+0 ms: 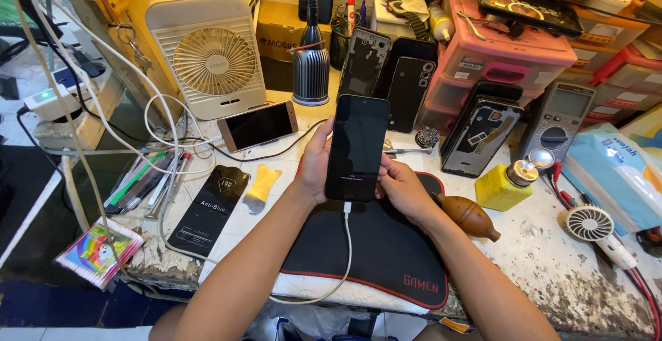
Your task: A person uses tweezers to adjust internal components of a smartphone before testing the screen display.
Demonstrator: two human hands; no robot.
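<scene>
Holding black phone [357, 146], pen cup [339, 43] with pens behind.

Head camera looks steeply down, close over workbench [552, 272].

left hand [316, 165]: bare, no ring or glove, thumb at its 3 o'clock edge
right hand [402, 188]: bare, no ring, short nails
left forearm [255, 272]: uncovered, no sleeve, no watch or band at the wrist
right forearm [476, 272]: uncovered, no sleeve, wrist bare
</scene>
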